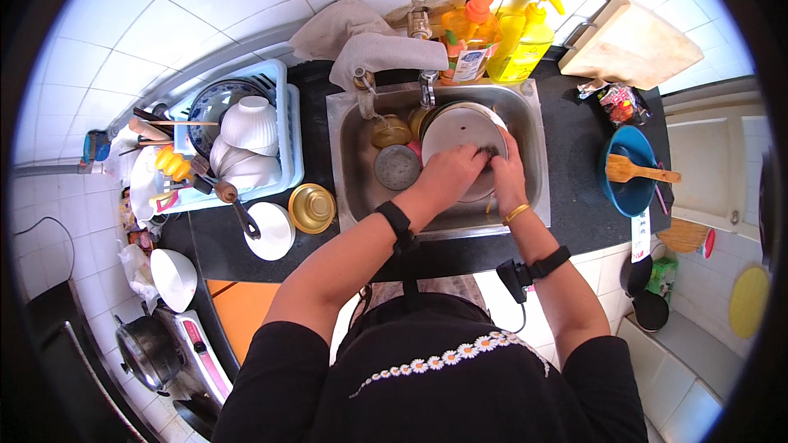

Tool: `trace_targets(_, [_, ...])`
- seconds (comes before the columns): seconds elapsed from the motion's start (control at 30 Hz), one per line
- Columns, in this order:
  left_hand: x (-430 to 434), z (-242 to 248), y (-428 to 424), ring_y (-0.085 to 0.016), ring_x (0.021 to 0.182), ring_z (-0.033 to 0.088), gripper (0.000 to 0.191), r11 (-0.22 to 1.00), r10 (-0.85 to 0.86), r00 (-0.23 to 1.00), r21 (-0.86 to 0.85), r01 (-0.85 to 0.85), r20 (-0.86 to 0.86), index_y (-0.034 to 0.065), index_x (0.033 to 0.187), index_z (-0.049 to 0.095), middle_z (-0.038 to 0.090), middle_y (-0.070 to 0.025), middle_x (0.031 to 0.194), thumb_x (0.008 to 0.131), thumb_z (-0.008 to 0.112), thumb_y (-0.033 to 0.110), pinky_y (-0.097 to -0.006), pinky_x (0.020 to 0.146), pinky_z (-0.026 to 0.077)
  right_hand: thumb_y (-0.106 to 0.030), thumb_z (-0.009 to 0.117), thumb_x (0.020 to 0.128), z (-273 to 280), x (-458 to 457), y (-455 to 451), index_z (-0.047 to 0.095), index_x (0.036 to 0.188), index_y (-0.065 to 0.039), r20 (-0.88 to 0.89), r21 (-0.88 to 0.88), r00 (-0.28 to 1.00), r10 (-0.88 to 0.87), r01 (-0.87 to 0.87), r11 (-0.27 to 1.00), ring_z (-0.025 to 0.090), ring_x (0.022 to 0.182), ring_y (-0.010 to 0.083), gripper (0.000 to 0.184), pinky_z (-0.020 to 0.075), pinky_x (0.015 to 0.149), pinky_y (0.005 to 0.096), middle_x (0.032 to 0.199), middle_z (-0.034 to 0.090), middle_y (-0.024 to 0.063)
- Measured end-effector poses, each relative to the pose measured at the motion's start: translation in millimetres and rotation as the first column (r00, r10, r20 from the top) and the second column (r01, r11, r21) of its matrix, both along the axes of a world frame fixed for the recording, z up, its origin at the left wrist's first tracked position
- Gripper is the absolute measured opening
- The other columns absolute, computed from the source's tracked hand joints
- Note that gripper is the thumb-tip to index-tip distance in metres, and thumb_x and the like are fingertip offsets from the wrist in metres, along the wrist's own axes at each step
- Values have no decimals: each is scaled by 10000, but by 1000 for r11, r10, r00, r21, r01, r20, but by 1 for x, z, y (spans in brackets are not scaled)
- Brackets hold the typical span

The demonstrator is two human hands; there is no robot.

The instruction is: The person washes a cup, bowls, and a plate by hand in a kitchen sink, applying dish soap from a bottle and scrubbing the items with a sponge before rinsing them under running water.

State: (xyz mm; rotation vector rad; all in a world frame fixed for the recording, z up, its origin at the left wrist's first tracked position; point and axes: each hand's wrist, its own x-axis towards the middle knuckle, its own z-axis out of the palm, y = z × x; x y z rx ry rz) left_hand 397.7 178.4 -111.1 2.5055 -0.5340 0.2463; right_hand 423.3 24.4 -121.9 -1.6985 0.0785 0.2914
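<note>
Over the steel sink (545, 166), my right hand (508, 175) grips the right rim of a round pale dish (452, 135). My left hand (454, 171) lies across the dish's inner face, its fingers bunched at a small dark item (489, 152), perhaps a scouring pad, mostly hidden by the fingers. Another rim shows behind the dish. Left of it in the basin are a gold-coloured bowl (390, 131) and a round grey item (397, 167). A metal faucet (428, 89) stands behind, with a grey cloth (394, 55) draped beside it.
At left, a light-blue dish rack (294, 135) holds bowls; a gold bowl (312, 208) and white bowl (269, 240) sit nearby. Two pump bottles (471, 37) (523, 40) stand behind the sink. A cutting board (631, 43) and a blue bowl (622, 197) with a wooden spatula (640, 172) are at right.
</note>
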Motion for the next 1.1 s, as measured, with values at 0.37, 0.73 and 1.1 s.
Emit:
trace_targets(0.37, [-9, -16, -2, -306, 789, 669, 121, 991, -43, 995, 126, 54, -90, 52, 948, 637, 601, -127, 885, 853, 589, 110, -413, 641, 567, -29, 450, 753, 7, -6, -2, 460, 1388, -61, 135, -105, 989, 57, -43, 994, 475, 1262, 332, 636, 324, 1099, 350, 1347, 507, 215])
trace_targets(0.73, [-22, -16, -8, -310, 722, 657, 189, 996, -85, 996, 38, 86, -40, 47, 1001, 653, 595, -124, 914, 860, 588, 155, -408, 599, 552, -39, 450, 769, -3, -9, -5, 440, 1409, -54, 17, -17, 997, 80, -80, 997, 417, 1337, 310, 640, 267, 1143, 343, 1386, 481, 208])
trace_targets(1.1, [-25, -19, -3, -295, 847, 645, 175, 987, -42, 988, 145, 64, -149, 34, 965, 660, 615, -104, 955, 830, 587, 119, -405, 683, 562, -48, 446, 753, -3, -13, -6, 461, 1390, -39, 90, -63, 990, 112, -106, 992, 444, 1314, 329, 637, 297, 1123, 353, 1361, 504, 223])
